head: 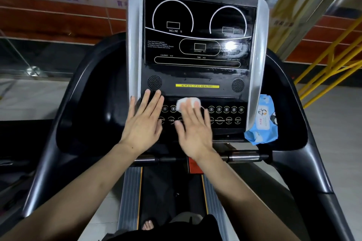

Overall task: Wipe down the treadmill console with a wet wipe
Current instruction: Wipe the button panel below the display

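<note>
The black glossy treadmill console with silver side rails (197, 76) stands ahead of the person, its lower button panel (225, 115) directly under both hands. The right hand (194, 129) lies flat on that panel with the fingers extended, pressing a crumpled white wet wipe (187, 102) against the upper row of round buttons; the grip is a flat press, not a pinch, with the fingers lying side by side over the wipe. The wipe protrudes at 12 o'clock from the right hand, beyond the fingertips, touching the panel just below the yellow slogan strip (197, 85). The left hand (144, 121) rests open and empty at 9 o'clock from the wipe, fingers spread on the panel edge, apparently as a brace. A blue soft wet-wipe packet (261, 121) is wedged against the right silver rail at 3 o'clock from the right hand, well apart from it. Risks: pressure on the membrane buttons may trigger a function if the unit is powered; the display appears dark, but power state cannot be confirmed. The wipe, held only by downward pressure, may slip out from under the fingers during a fast stroke. The display glass shows streaks, so surplus liquid may reach the round speaker grilles (154, 82).
</note>
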The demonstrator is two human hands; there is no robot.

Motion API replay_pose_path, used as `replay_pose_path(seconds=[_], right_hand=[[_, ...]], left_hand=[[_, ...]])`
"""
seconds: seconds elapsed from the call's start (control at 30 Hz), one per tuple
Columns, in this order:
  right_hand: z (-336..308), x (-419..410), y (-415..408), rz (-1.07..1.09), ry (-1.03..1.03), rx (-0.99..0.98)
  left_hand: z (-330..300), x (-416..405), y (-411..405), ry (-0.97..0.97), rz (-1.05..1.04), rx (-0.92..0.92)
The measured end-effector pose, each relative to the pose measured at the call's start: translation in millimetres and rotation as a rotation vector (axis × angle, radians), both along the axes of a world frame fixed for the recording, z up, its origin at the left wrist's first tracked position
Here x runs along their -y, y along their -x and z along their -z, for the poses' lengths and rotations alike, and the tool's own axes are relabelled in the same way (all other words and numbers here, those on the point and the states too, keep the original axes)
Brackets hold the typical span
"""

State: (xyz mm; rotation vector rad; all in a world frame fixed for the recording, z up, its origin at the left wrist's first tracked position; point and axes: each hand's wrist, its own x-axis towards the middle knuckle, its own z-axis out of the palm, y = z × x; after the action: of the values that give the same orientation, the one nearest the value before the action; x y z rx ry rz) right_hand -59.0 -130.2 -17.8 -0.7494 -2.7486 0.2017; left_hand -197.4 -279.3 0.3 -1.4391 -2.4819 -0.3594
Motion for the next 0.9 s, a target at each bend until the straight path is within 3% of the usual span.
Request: replay_pose_path(seconds=[0.07, 0.27, 0.47, 0.57, 0.7, 0.9], right_hand=[[-2, -2, -2, -0.037, -0.045, 0.029], [5, -32, -28, 0.231, 0.063, -0.068], [2, 16, 14, -0.082, -0.056, 0.039], [8, -11, -14, 0.063, -0.081, 0.000], [11, -22, -28, 0.252, 0.067, -0.063], [7, 24, 8, -0.047, -0.053, 0.052]], left_hand=[[0, 1, 0, 0.001, 0.006, 0.002], [-1, 9, 5, -0.010, -0.039, 0.004], [4, 19, 9, -0.016, -0.075, 0.042], [7, 25, 10, -0.011, -0.083, 0.049], [7, 31, 8, -0.008, -0.081, 0.056], [6, 35, 6, 0.002, -0.095, 0.063]])
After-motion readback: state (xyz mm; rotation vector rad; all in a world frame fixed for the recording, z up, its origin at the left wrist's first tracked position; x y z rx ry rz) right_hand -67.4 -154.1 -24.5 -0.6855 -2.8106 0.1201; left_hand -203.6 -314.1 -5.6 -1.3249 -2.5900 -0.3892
